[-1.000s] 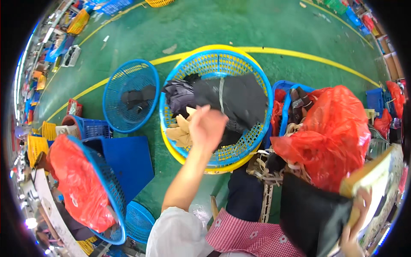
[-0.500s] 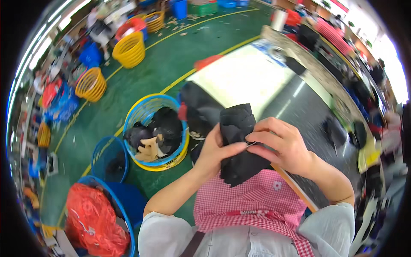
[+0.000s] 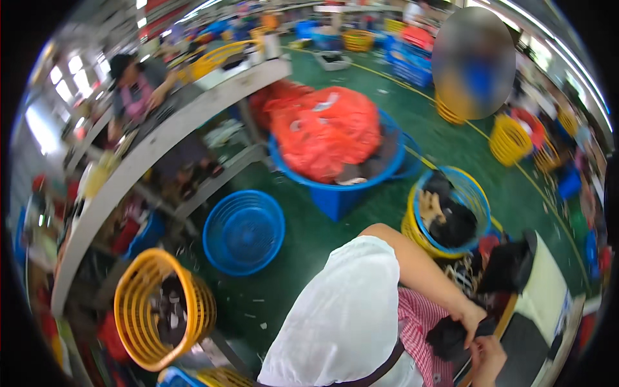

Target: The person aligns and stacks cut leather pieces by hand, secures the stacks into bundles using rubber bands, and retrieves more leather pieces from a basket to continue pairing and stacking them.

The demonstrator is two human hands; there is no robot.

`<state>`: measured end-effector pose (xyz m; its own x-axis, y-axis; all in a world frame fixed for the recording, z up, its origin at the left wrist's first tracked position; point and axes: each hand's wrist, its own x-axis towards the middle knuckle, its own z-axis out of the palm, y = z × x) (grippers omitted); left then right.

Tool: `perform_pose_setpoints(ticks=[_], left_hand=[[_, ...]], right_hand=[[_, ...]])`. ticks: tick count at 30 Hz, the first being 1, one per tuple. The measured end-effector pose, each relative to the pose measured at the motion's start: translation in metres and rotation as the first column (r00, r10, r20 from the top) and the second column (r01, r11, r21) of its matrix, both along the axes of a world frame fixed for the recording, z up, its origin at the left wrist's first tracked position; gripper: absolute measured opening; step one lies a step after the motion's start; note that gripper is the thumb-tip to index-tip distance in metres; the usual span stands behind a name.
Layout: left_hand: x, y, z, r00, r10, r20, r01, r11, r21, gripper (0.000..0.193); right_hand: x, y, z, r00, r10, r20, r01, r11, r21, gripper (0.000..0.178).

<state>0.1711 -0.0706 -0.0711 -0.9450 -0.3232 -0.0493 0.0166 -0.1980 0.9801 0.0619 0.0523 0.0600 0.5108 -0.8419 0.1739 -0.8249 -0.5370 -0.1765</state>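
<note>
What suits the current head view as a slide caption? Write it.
Left hand gripping a black bundle, right hand at its edge, a red bag in a blue basket beyond.

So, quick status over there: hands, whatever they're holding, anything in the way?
Left hand gripping black bundle. Right hand close against it, grip unclear. Bundle by red-checked apron; worktable's wooden edge close alongside.

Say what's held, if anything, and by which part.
A black bundle, held around its middle by the left hand; the right hand is close against it, grip unclear.
</note>
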Motion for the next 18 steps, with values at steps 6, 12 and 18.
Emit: perform_pose_setpoints(ticks=[6,12,18], left_hand=[[0.083,0.041,-0.015,0.984,0.178,0.013,-0.177,0.981,-0.084,0.060],[0.078,0.064,-0.054,0.849,0.523,0.072,-0.497,0.837,-0.228,0.054],[0.015,0.055,-0.072,0.994,-0.007,0.110,0.081,0.725,-0.684,0.054]], right_hand=[[0.045,-0.013,-0.046,0.964,0.219,-0.149,-0.206,0.974,0.097,0.019],[0.020,0.007,-0.048,0.708,-0.306,0.636,-0.131,0.829,0.544,0.008],[-0.026,0.059,-0.023,0.628,-0.733,0.263,0.066,0.387,0.920,0.018]])
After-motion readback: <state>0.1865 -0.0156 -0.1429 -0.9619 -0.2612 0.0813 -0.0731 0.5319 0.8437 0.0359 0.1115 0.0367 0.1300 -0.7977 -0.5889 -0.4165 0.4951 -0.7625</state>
